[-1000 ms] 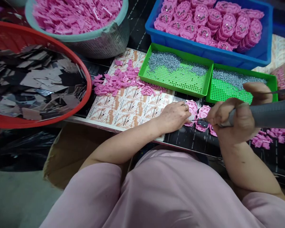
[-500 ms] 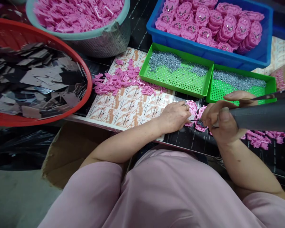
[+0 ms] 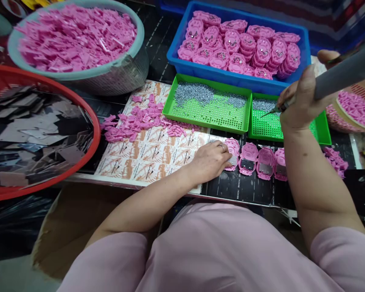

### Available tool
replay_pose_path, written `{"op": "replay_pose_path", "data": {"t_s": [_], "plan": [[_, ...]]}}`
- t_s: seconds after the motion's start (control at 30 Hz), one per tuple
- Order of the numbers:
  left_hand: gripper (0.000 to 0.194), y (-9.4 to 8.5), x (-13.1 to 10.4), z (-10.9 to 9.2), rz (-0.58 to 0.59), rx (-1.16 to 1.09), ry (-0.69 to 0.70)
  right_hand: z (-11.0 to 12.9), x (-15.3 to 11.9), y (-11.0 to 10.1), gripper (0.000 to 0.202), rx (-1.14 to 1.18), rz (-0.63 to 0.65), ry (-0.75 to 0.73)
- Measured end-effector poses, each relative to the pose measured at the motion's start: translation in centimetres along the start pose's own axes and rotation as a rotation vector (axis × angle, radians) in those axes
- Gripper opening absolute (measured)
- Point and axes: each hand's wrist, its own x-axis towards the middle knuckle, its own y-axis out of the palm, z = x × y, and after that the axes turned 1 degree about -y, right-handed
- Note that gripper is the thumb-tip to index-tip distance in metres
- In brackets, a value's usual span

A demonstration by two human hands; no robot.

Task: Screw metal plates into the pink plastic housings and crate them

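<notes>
My left hand (image 3: 211, 159) grips the left side of the leftmost pink plastic case (image 3: 232, 147), its fingertips at the case's lower part. More pink cases (image 3: 248, 157) stand in a row to the right, with flat dark or grey plates in their lower halves. My right hand (image 3: 302, 99) is wrapped round a grey electric screwdriver (image 3: 346, 69). The screwdriver's thin bit points left, over the right green tray (image 3: 322, 125) of small screws (image 3: 261, 105). I cannot tell whether a screw sits on the tip. My right forearm hides the row's far end.
Another green screw tray (image 3: 219, 121) adjoins on the left. Behind stands a blue bin (image 3: 231, 73) of stacked pink cases. A red basket (image 3: 93, 142) of plates and a pale-blue basket (image 3: 130, 65) of pink parts are at left. Loose pink pieces (image 3: 136, 121) lie on patterned sheets.
My right hand has lifted the screwdriver from the pink cases up to the right screw tray. My left hand remains at the leftmost case. The view has shifted.
</notes>
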Motion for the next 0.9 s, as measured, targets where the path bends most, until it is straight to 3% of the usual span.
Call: {"op": "replay_pose_path", "data": {"t_s": [0.1,0.23,0.4,0.6,0.73,0.9], "plan": [[0.020,0.0,0.0,0.0,-0.001,-0.017,-0.007,-0.7,-0.1,1.0,0.042,-0.056,-0.229,-0.225],[0.020,0.0,-0.1,0.1,-0.002,-0.035,-0.006,-0.8,-0.1,1.5,0.037,-0.040,-0.236,-0.239],[0.020,0.1,-0.2,0.1,0.001,-0.036,-0.003,-0.9,0.0,1.4,0.030,0.013,-0.152,-0.247],[0.021,0.2,-0.2,0.1,0.002,-0.037,-0.015,-2.1,0.3,1.3,0.030,-0.045,-0.239,-0.360],[0.020,0.1,-0.1,0.0,-0.003,-0.041,-0.022,-2.7,0.4,1.4,0.021,-0.042,-0.197,-0.400],[0.022,0.2,-0.1,0.0,-0.011,-0.043,-0.006,-2.7,0.6,1.7,0.030,-0.012,-0.247,-0.406]]}}
